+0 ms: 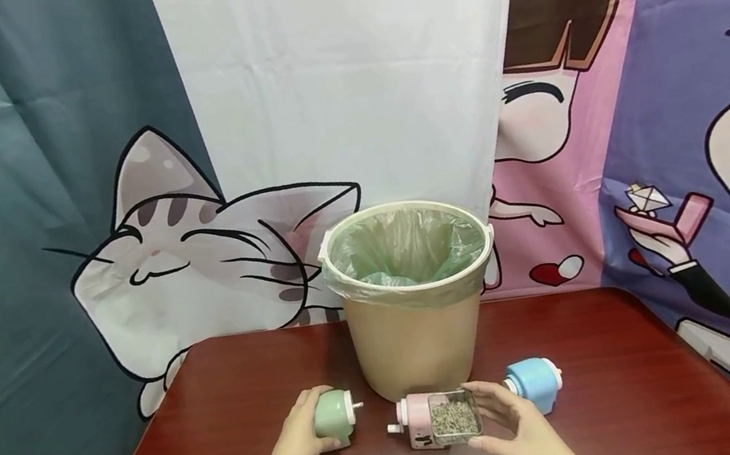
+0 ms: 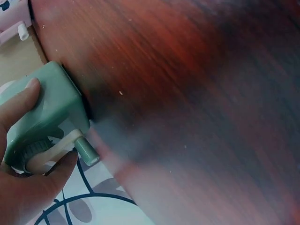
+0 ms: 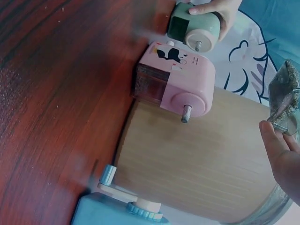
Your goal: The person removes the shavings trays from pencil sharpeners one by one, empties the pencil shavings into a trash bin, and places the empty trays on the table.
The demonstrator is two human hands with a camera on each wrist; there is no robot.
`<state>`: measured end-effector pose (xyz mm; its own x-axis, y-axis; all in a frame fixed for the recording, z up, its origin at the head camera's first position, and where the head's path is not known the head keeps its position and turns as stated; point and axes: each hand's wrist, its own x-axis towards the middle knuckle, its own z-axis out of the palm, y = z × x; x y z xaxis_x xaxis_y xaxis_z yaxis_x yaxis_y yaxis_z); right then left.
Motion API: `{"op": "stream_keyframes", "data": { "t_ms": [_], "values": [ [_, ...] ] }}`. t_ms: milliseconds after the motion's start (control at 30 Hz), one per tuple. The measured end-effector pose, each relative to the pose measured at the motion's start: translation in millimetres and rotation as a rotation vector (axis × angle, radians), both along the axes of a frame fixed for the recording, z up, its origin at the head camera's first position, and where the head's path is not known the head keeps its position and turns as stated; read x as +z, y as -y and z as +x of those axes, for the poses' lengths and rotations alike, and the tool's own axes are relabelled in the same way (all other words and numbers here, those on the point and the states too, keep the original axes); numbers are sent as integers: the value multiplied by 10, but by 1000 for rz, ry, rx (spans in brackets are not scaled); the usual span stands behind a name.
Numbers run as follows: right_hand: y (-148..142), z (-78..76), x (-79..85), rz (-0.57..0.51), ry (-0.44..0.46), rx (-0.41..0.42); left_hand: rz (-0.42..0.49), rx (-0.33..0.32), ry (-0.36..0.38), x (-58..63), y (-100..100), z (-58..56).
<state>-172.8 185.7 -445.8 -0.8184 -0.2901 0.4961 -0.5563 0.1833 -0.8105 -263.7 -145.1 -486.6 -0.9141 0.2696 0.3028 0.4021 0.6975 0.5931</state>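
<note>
My left hand (image 1: 301, 431) grips a green pencil sharpener (image 1: 333, 418) on the table; its crank handle (image 2: 87, 151) shows beside the fingers in the left wrist view. Between finger and thumb, my right hand (image 1: 518, 427) holds a clear shavings drawer (image 1: 455, 417) filled with pencil shavings. In the head view this drawer overlaps a pink pencil sharpener (image 1: 417, 417) with a panda picture; the right wrist view shows the two apart, the drawer raised (image 3: 283, 96). A dark square section (image 3: 178, 28) shows on the green sharpener's body.
A beige trash bin (image 1: 420, 339) with a green plastic liner (image 1: 404, 245) stands behind the sharpeners. To the right of it is a blue pencil sharpener (image 1: 538, 384). The reddish-brown table (image 1: 252, 375) ends at a printed cartoon cloth (image 1: 348, 85).
</note>
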Motion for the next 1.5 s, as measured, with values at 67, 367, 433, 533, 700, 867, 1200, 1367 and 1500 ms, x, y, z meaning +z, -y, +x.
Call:
{"op": "stream_keyframes", "data": {
  "t_ms": [67, 367, 433, 533, 700, 867, 1200, 1367, 1500],
  "values": [
    [10, -2, -4, -2, -1, 0, -3, 6, 11, -1, 19, 17],
    [53, -22, 53, -34, -11, 27, -18, -8, 14, -53, 19, 6],
    [65, -29, 81, -41, -24, 32, -15, -1, 13, -58, 15, 0],
    [79, -39, 122, -48, -34, 39, -2, 12, 14, -59, 11, -8],
    [78, -37, 200, -29, 7, 15, -1, 25, 1, -48, 10, -2],
    [62, -28, 261, -11, 3, -24, -14, 33, -13, 16, 6, 48],
    [38, -5, 320, -39, -75, -19, 40, 69, -98, 9, 21, 136],
    [35, 13, 350, -42, -72, -30, 76, 66, -147, 46, 21, 159],
    [31, 24, 375, -45, -52, -29, 108, 59, -182, 98, 29, 177]
  ]
}}
